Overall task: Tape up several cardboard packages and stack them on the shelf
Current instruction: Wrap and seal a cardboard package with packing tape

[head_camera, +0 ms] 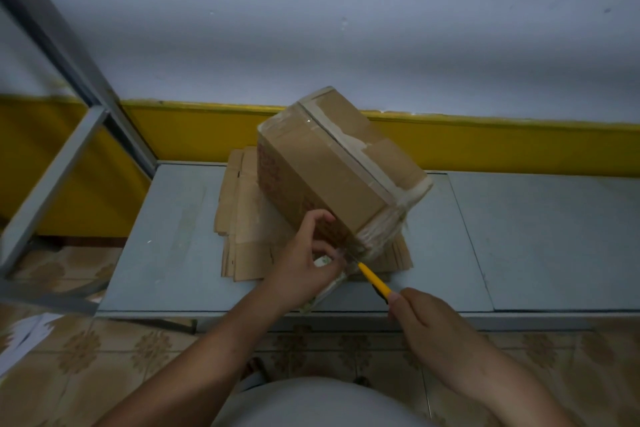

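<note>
Reaching forward — left hand (304,263) grasping the tape roll (323,261), right hand (426,315) the yellow knife (374,278) at the box (332,163) corner.

Cardboard box (332,166) rests tilted on a stack of flattened cartons (242,225), which lies on a low platform (166,236) against the far wall. Shelf frame (69,80) stands left of the platform. At the box's near corner, left hand (304,270) grips a tape roll (327,288). To its right, right hand (422,315) holds a knife (374,279).

Bare forearms (214,350) down to the left grip (308,267) and right grip (426,319), pale grey garment (311,402) across the torso.
</note>
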`<action>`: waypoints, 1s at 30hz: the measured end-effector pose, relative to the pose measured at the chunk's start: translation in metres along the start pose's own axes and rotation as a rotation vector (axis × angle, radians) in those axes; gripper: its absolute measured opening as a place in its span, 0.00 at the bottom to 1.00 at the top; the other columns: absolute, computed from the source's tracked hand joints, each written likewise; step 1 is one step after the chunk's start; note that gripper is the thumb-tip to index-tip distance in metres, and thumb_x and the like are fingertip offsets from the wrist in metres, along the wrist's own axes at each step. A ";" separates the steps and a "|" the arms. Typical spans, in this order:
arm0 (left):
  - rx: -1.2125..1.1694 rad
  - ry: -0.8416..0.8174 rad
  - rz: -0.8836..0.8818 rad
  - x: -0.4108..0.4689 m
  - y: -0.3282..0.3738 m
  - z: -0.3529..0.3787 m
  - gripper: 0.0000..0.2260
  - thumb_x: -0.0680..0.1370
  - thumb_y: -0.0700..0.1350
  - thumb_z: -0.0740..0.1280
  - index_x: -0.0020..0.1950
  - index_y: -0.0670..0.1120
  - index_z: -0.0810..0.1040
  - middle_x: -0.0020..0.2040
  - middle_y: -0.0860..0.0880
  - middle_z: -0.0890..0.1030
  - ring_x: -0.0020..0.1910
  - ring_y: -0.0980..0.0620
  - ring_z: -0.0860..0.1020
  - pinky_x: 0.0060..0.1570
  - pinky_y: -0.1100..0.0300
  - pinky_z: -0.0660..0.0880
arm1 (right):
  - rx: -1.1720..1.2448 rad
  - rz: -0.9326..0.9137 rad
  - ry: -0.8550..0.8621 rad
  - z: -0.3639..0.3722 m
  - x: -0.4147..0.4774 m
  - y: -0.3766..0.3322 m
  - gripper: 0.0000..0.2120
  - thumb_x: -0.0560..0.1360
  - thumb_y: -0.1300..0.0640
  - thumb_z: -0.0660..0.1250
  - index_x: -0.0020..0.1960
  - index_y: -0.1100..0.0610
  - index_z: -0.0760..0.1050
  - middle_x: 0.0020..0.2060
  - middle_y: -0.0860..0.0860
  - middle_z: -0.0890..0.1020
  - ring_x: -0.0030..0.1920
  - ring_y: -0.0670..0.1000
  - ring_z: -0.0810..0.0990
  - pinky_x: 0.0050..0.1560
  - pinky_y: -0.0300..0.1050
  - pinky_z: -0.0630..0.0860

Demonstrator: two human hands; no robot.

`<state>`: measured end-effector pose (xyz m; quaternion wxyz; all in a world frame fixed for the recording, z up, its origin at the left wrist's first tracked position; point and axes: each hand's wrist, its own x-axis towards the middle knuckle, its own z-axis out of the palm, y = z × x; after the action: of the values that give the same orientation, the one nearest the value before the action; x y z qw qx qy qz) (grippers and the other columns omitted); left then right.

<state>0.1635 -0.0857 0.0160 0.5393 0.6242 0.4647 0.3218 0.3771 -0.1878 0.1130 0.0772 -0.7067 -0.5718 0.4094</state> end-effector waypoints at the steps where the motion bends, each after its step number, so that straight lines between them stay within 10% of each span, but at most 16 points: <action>1: 0.006 -0.001 -0.006 0.000 0.001 0.000 0.30 0.76 0.50 0.76 0.73 0.60 0.64 0.45 0.52 0.84 0.49 0.53 0.85 0.57 0.41 0.82 | -0.010 0.000 -0.004 -0.001 0.001 -0.001 0.23 0.85 0.41 0.52 0.46 0.53 0.78 0.40 0.53 0.81 0.41 0.49 0.79 0.44 0.46 0.75; 8: 0.071 0.007 0.011 -0.002 0.007 -0.004 0.29 0.77 0.49 0.76 0.72 0.60 0.65 0.49 0.55 0.83 0.51 0.55 0.84 0.52 0.42 0.83 | -0.060 0.028 -0.069 -0.014 0.006 -0.019 0.25 0.86 0.41 0.49 0.49 0.54 0.79 0.43 0.52 0.81 0.40 0.42 0.79 0.34 0.33 0.68; 20: 0.160 -0.024 0.062 -0.008 0.000 -0.014 0.30 0.80 0.49 0.73 0.75 0.71 0.65 0.44 0.57 0.85 0.52 0.62 0.82 0.59 0.56 0.77 | -0.134 0.128 -0.191 -0.025 -0.004 -0.020 0.21 0.86 0.42 0.50 0.46 0.54 0.73 0.35 0.53 0.75 0.20 0.44 0.72 0.20 0.39 0.69; 30: 0.128 0.023 0.061 -0.012 0.004 -0.026 0.18 0.77 0.51 0.72 0.64 0.60 0.71 0.48 0.54 0.85 0.52 0.57 0.84 0.59 0.51 0.80 | -0.131 0.236 0.139 -0.038 0.016 0.128 0.22 0.83 0.45 0.63 0.38 0.59 0.77 0.27 0.52 0.78 0.31 0.49 0.78 0.34 0.45 0.68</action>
<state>0.1370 -0.0873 0.0266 0.4827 0.6676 0.4715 0.3146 0.4985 -0.2032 0.0563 0.0216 -0.7991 -0.5035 0.3277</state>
